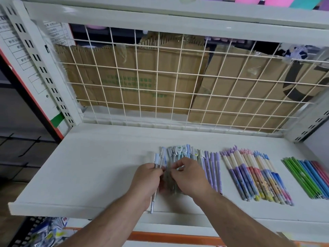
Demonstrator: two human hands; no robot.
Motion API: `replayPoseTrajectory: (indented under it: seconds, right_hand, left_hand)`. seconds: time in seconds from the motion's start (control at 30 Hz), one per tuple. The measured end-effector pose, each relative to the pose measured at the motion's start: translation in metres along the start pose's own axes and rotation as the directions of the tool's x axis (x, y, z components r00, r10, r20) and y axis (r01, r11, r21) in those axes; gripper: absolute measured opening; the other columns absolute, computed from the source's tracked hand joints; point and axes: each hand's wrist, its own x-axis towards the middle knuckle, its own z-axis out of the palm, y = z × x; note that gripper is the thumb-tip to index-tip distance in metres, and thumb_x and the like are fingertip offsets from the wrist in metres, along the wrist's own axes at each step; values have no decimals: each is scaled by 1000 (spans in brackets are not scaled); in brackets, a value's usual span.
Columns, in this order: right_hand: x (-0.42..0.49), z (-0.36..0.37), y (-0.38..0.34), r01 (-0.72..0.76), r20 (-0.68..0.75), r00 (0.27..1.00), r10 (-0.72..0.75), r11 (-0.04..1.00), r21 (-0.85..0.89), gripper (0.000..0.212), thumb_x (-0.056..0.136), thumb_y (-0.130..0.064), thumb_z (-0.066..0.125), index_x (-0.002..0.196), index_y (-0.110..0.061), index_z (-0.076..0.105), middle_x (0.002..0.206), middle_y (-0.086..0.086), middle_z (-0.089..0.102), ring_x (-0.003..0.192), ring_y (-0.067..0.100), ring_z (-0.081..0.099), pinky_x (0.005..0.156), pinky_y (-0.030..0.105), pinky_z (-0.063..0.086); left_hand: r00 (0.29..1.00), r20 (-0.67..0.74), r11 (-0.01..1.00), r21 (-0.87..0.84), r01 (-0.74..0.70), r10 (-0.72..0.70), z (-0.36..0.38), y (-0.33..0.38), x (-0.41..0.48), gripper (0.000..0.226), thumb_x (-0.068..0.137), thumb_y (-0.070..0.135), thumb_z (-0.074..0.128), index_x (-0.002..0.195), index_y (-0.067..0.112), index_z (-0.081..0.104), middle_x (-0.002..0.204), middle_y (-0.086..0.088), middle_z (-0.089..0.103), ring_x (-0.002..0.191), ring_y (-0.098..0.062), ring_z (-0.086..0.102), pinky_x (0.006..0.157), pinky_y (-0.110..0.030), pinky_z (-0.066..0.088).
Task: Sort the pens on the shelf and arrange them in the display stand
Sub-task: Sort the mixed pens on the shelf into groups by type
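On the white shelf [89, 166], head view, pens lie in sorted bunches, all running front to back.

L hand [147, 179] is centre-front, fingers curled round two pale-blue pens [156, 161]. Their caps stick out above the knuckles, and one silver tip pokes out below the hand, past the shelf's front edge.

R hand [188, 177] is just beside it, nearly touching, fingers bent down onto the blue-grey pens [179, 152]. Thumb & forefinger pinch one pen of that pile, though it's blurry there. The pile sits btwn and under both hands, w/ white clips fanned out at the far end.

Just R of that pile, touching it, is a row of lilac pens [212, 168], partly under the R wrist. Further R, w/ a gap, comes a bunch of cream-capped pens [252, 175] w/ purple, pink & blue barrels, angled slightly. Well apart at the far R are slim green, blue & pink pens [309, 177], cut off by the frame edge.

Behind the shelf is a white wire grid [160, 77] w/ flattened cardboard [133, 86] standing behind it. A slotted upright post [39, 65] runs up the L side. Below the shelf front is an orange strip [169, 236], and at bottom L a heap of packets [48, 230], too blurred to say more.
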Motion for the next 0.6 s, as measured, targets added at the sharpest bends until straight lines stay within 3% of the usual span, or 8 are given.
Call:
replayPoseTrajectory:
  seconds: [0.17, 0.3, 0.4, 0.5, 0.6]
  right_hand:
    - [-10, -7, -4, 18, 69, 997, -26, 993, 116, 5, 86, -18, 71, 88, -16, 67, 70, 0, 67, 47, 5, 54, 44, 20, 40]
    - [-15, -7, -4, 65, 126, 989, -80, 990, 123, 20, 83, -17, 79, 94, -16, 62, 69, -1, 68, 53, 9, 60, 50, 24, 47]
    - [-12, -7, -2, 79, 92, 992, -88, 992, 101, 21, 83, -14, 77, 94, -19, 60, 68, -1, 65, 50, 9, 57, 50, 25, 46]
    - [-9, -11, -1, 68, 26, 997, -69, 997, 36, 15, 88, -16, 71, 94, -23, 59, 71, -1, 63, 46, 6, 52, 43, 22, 42]
    - [-4, -15, -2, 71, -13, 997, -72, 996, -59, 13, 89, -14, 67, 94, -24, 59, 76, -1, 64, 50, 9, 54, 43, 21, 44]
  left_hand:
    - [999, -7, 996, -76, -34, 34, 4, 2, 2, 17, 84, -6, 60, 84, 2, 74, 78, -18, 74, 71, -30, 69, 71, -43, 57]
    - [998, 58, 993, -122, -5, 12, 10, 6, 0, 16, 87, -5, 60, 85, 1, 75, 70, -14, 70, 54, -22, 63, 54, -29, 51]
    - [996, 89, 987, -159, 28, -14, 14, 8, 1, 13, 90, -3, 60, 89, -2, 73, 69, -15, 68, 50, -21, 62, 47, -27, 51]
    - [999, 51, 989, -145, 27, -20, 14, 6, 6, 12, 90, 5, 64, 87, -2, 73, 67, -14, 63, 53, -25, 61, 53, -32, 54]
    - [999, -34, 998, -65, 10, -12, 10, 4, 14, 17, 84, 15, 69, 74, 1, 70, 62, -9, 54, 56, -22, 49, 61, -31, 40]
